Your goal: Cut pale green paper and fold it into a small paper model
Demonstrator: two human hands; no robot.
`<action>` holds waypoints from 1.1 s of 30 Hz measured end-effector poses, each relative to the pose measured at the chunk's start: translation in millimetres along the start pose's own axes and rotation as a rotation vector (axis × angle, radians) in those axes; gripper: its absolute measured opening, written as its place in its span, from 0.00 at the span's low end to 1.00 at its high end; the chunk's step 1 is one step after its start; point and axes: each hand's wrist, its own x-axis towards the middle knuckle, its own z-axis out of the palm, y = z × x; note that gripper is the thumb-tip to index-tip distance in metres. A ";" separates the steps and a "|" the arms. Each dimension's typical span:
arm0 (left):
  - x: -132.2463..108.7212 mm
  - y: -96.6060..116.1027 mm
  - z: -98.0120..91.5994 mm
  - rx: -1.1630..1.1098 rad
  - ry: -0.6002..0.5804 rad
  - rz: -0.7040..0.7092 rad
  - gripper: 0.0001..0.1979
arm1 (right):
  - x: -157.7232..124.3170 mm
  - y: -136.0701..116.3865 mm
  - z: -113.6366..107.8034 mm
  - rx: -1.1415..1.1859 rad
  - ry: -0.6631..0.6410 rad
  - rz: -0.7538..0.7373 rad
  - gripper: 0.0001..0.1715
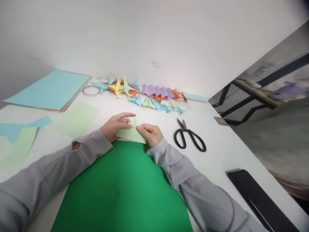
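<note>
Between my two hands is a small folded piece of light green paper (130, 133), with a crease or slit at its top middle. My left hand (118, 125) grips its left side, thumb across the front and index finger stretched above the top edge. At the paper's right side, my right hand (151, 132) pinches it, thumb on the front and the other fingers curled. Below the paper lies a large green sheet (120, 187), its far edge just under my hands. Fingers behind the paper are hidden.
Black-handled scissors (184, 133) lie to the right, a black flat object (258, 196) nearer me. Folded paper figures (125, 87) line the wall. Tape (91, 90), a stack of coloured paper (50, 90), a green sheet (77, 119) and blue scraps (41, 122) are on the left.
</note>
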 end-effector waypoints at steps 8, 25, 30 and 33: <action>4.5 -11.9 -4.4 0.122 -0.047 0.081 0.14 | -4.6 -5.2 2.8 -0.025 -0.107 0.040 0.20; 4.2 -6.8 -3.0 0.194 -0.012 0.105 0.15 | -9.1 -6.9 6.6 -0.067 -0.059 0.058 0.21; 2.6 -8.0 -3.2 0.125 0.043 0.111 0.16 | -6.2 -7.3 2.6 -0.022 -0.079 0.078 0.27; 2.4 -9.5 -3.3 0.093 0.076 0.108 0.17 | -6.4 -9.5 0.4 -0.039 -0.039 0.061 0.31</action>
